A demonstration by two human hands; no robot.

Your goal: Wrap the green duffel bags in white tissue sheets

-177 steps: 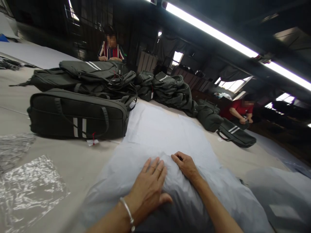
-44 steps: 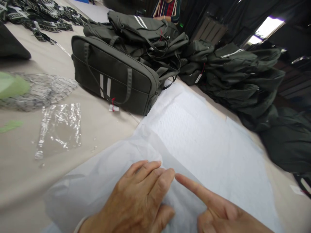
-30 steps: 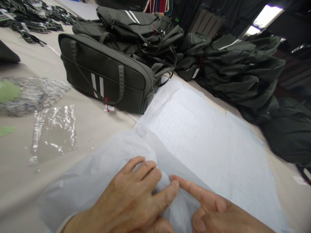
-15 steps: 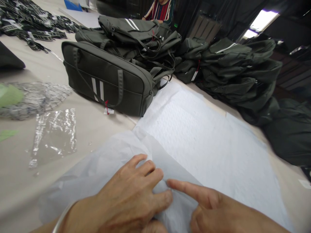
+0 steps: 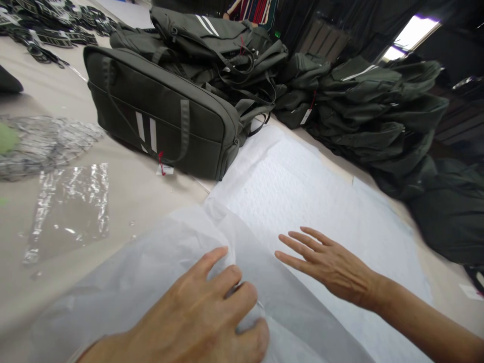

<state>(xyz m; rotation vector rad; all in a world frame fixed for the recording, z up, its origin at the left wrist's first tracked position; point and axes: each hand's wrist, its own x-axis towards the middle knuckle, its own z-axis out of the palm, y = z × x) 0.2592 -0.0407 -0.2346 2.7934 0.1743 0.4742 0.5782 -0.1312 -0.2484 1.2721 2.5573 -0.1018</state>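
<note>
A thin, whitish, see-through sheet [image 5: 162, 242] lies crumpled in front of me, and whether it is plastic or paper I cannot tell. My left hand [image 5: 204, 307] is on it with bent fingers closed down into the sheet, the fingertips mostly hidden. To the right, my right hand [image 5: 325, 264] is open, fingers stretched and apart, holding nothing. It is over a white, finely patterned sheet [image 5: 302, 191]; whether it touches that sheet is unclear. Beyond my left hand stands a dark green duffel bag [image 5: 159, 111] with two white stripes and a red-stringed tag [image 5: 165, 170].
More dark green bags [image 5: 212, 45] are piled behind the duffel, with another heap [image 5: 363, 106] at right. A clear plastic bag [image 5: 70, 206] and crinkled patterned material [image 5: 41, 143] lie left. Straps [image 5: 49, 25] cover the far left. A person in a striped top [image 5: 255, 11] is at the back.
My right hand has moved away from the left, up and right, and its fingers have gone from pointing to spread. My left hand stays on the thin sheet. The view has shifted slightly.
</note>
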